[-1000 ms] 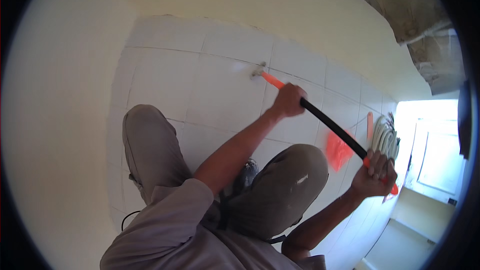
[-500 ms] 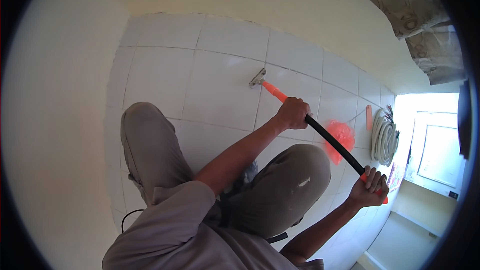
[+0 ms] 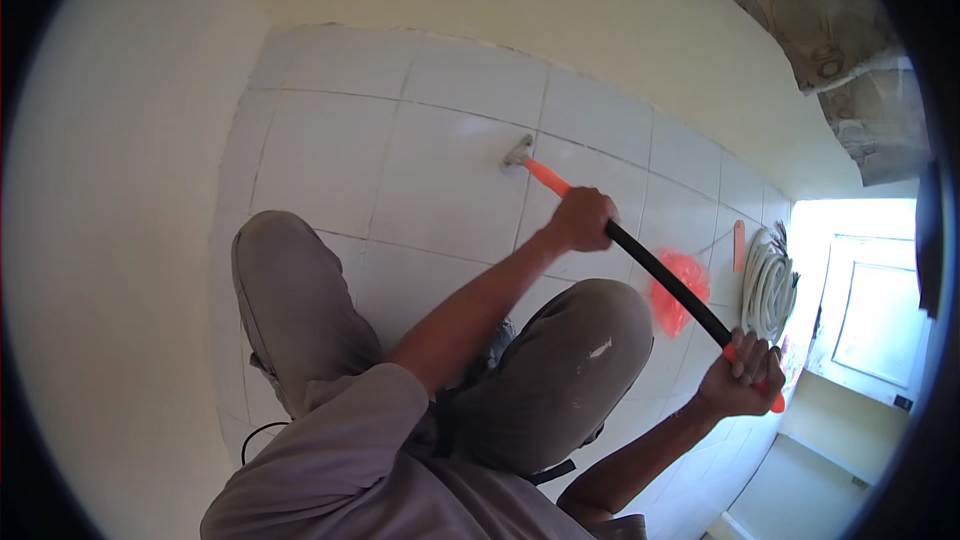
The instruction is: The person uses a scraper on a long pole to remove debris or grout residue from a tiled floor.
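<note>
I hold a long-handled floor scraper [image 3: 660, 275] with an orange and black shaft. My left hand [image 3: 582, 220] grips the shaft near its orange lower part. My right hand [image 3: 742, 378] grips the orange top end of the handle. The metal scraper head [image 3: 517, 153] rests on the white floor tiles [image 3: 440, 180] ahead of me. My knees are bent below the handle as I squat.
A cream wall [image 3: 520, 0] borders the tiles at the back. An orange plastic bag [image 3: 680, 285] lies on the floor to the right, beside a coil of white hose [image 3: 768, 285] and a small orange tool [image 3: 739, 245]. A bright doorway [image 3: 865, 290] opens at far right.
The scraper head has slid left along the tiles, away from the bag. Both hands moved with the handle and kept their grip.
</note>
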The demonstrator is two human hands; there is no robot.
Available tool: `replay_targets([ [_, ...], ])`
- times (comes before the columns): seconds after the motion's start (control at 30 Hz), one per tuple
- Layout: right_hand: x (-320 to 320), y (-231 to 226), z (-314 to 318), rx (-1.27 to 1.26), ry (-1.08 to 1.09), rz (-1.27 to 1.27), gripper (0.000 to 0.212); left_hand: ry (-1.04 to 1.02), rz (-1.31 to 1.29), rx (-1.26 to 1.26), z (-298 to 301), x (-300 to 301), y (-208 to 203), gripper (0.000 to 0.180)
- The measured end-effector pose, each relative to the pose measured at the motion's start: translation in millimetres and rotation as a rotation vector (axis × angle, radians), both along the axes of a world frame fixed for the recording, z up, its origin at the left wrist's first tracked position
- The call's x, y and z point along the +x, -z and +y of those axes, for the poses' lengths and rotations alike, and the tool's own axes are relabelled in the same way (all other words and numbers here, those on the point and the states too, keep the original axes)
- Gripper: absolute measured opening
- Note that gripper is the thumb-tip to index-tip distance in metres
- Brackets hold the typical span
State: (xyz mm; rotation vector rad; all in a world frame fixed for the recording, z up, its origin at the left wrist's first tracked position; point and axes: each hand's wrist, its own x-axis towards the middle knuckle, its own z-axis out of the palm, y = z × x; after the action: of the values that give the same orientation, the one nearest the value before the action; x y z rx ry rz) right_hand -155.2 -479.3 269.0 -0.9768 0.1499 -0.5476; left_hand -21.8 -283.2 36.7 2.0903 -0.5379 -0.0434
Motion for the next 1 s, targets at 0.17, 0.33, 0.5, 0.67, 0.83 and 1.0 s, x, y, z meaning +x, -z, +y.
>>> replay_targets([
  [0.17, 12, 13, 38, -0.066, 0.014, 0.03, 0.033, -0.017, 0.139, 0.069, 38, 17, 2, 0.013],
  [0.33, -11, -2, 2, -0.043, 0.09, 0.045, 0.031, 0.068, 0.085, 0.068, -2, -2, -4, 0.014],
  [0.5, 5, 2, 29, -0.054, 0.111, 0.057, 0.032, 0.053, 0.06, 0.095, 14, 15, -3, 0.012],
  [0.67, -1, -3, 28, -0.026, 0.062, 0.039, 0.031, 0.049, 0.034, 0.1, 14, 5, 2, 0.012],
  [0.83, -10, 1, -1, 0.006, 0.148, 0.021, 0.033, 0.061, 0.022, 0.073, -8, 4, -9, 0.01],
  [1.0, 7, 21, 40, 0.026, 0.087, 0.059, 0.034, 0.028, 0.057, 0.07, 36, 12, 7, 0.005],
])
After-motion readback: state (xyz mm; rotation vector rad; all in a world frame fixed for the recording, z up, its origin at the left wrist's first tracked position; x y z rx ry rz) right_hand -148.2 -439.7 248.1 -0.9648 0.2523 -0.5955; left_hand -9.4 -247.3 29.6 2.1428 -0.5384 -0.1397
